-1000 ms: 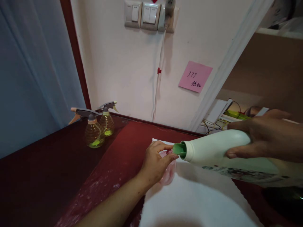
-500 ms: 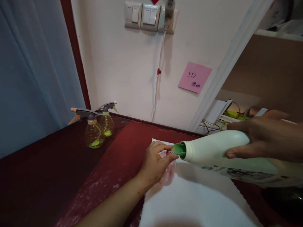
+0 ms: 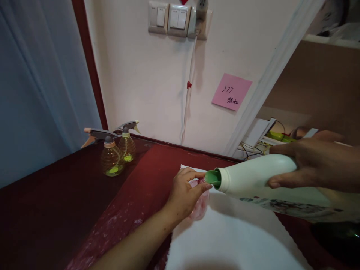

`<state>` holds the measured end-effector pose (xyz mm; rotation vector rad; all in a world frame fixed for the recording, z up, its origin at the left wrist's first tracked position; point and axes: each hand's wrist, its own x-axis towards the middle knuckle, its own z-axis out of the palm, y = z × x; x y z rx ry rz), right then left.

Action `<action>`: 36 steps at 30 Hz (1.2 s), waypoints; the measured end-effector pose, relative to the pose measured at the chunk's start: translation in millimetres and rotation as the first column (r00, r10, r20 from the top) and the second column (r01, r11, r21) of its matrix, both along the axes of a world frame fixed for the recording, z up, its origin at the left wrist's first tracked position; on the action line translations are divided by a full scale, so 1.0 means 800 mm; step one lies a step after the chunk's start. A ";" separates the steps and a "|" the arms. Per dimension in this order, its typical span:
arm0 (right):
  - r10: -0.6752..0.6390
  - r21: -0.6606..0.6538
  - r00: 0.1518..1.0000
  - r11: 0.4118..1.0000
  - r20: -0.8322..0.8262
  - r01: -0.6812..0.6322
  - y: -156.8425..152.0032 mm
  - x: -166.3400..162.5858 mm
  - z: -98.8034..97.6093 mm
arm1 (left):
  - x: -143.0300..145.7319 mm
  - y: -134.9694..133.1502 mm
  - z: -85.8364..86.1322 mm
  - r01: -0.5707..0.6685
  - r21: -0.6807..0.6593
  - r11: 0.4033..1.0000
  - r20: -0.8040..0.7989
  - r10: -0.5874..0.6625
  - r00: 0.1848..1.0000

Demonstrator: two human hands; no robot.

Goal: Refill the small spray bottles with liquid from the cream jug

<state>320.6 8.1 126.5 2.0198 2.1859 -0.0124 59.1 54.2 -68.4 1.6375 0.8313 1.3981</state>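
Note:
My right hand [image 3: 317, 165] grips a large pale green jug [image 3: 258, 174], tipped onto its side with its mouth facing left. A green pouring spout [image 3: 213, 178] sits inside that mouth. Below the spout stands a small clear pink bottle [image 3: 200, 206] on a white cloth [image 3: 225, 236]. My left hand [image 3: 187, 191] is closed around the neck of the pink bottle, thumb and fingers at its top beside the spout. The bottle's opening is mostly hidden by my fingers and the spout. Whether liquid is flowing I cannot tell.
Two clear spray bottles [image 3: 112, 159] with grey trigger heads stand at the left on the dark red table [image 3: 140, 202]. A pink note [image 3: 232, 92], switches [image 3: 177, 18] and a hanging white cord [image 3: 187, 101] are on the wall. A dark round object [image 3: 337, 240] lies at lower right.

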 end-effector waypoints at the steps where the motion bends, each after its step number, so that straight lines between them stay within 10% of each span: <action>1: -0.005 -0.004 1.000 1.000 0.001 0.005 0.000 0.001 0.000 | 0.000 0.000 0.000 0.002 0.000 1.000 0.002 -0.002 1.000; 36: -0.032 0.049 0.999 0.998 -0.011 0.033 0.001 -0.003 0.000 | 0.000 0.002 0.000 0.005 0.015 1.000 0.001 -0.005 1.000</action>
